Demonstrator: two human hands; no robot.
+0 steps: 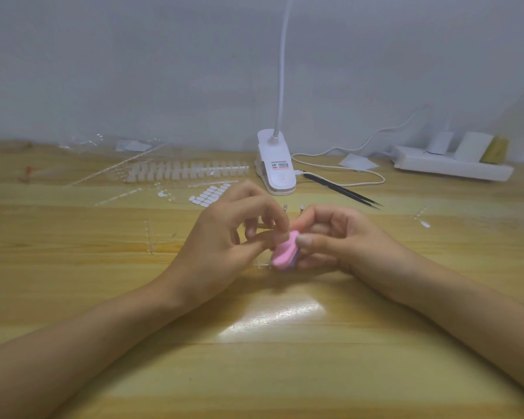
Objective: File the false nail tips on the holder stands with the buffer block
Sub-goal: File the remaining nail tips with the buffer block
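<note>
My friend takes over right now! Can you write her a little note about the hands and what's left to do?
Right hand: holds the pink buffer block, thumb on top.
Left hand: thumb and forefinger pinch at the block's upper end; what they hold is too small to see.
Holder stands: two posts show just behind the hands.
Nail tips: a white row lies back left on the table.
Done: cannot tell how many are filed.
Left: probably filing the tips, one by one.

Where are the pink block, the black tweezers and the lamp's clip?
pink buffer block [281,256]: head view, its pink top face.
black tweezers [342,190]: head view, middle of the arms.
lamp clip [277,173]: head view, its white upper face.
</note>
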